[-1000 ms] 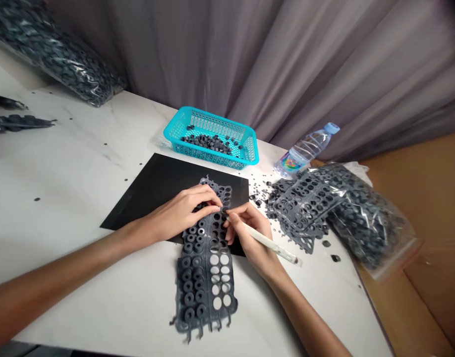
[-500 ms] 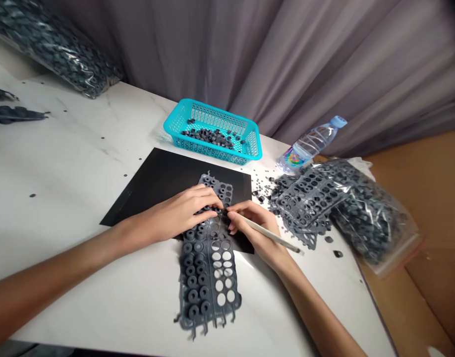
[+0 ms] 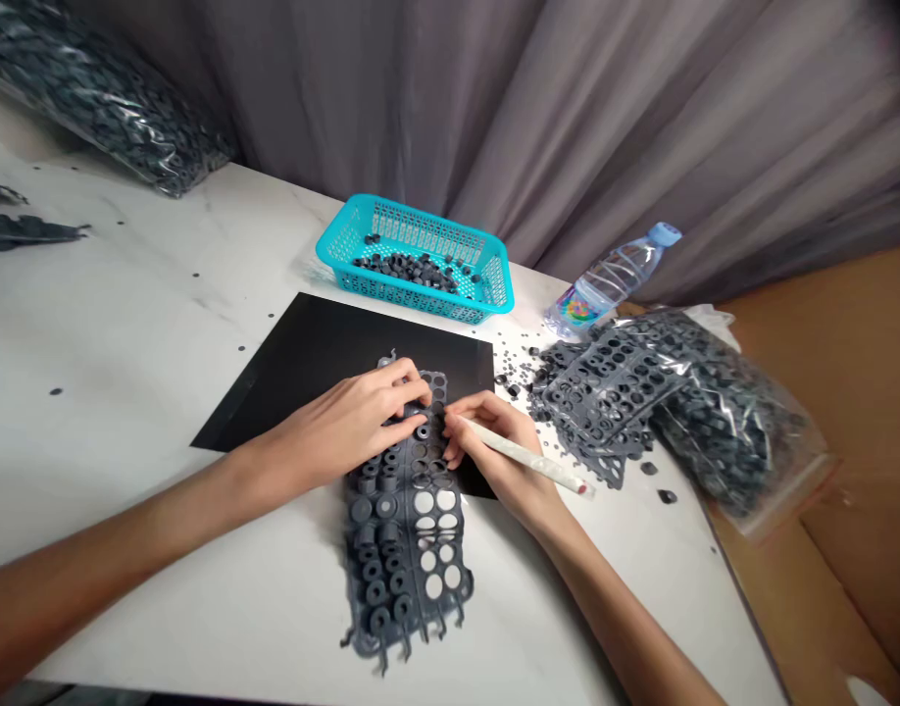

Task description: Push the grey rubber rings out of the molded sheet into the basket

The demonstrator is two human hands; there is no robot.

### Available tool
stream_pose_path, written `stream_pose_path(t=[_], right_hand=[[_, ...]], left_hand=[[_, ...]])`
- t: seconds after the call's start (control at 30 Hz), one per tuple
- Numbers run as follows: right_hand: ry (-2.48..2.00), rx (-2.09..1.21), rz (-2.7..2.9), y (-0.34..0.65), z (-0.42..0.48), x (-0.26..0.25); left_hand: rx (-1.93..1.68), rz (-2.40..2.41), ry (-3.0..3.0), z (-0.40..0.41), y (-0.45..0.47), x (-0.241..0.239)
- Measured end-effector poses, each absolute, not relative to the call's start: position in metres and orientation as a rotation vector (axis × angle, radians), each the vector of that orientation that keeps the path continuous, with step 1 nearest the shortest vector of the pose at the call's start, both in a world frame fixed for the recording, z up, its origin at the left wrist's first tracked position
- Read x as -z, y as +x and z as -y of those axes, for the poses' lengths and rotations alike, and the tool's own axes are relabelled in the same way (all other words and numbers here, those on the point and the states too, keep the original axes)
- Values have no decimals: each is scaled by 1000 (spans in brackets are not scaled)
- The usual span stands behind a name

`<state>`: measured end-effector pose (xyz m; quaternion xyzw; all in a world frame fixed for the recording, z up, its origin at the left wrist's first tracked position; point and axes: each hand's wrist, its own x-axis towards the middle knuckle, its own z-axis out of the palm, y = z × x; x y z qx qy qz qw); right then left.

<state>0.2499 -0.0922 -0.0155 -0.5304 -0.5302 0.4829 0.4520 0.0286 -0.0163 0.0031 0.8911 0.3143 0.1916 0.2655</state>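
Leftmost, the left hand (image 3: 351,429) lay with fingers flat on the grey rubber sheet (image 3: 398,549), pressing it and closed around nothing. That sheet rested partly on the black mat (image 3: 310,358), partly on the white table (image 3: 126,343). Beside it, the right hand (image 3: 494,451) pinched a white stick (image 3: 538,463), its tip at the sheet. Farther right sat a bag (image 3: 736,431).
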Motion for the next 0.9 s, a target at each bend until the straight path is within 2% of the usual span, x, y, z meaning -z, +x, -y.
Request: stream_pose_path(t=[0.3,0.67,0.9], right_hand=[[-1241,-1310,1299,249,94,13],[-1306,-1223,1245,237,103,13],[-1332,-1207,1248,235,103,13]], left_hand=[[-430,-648,2493,16,24,-11],[-505,-613,2602,16,21,4],[-559,-766,2706,28,31,4]])
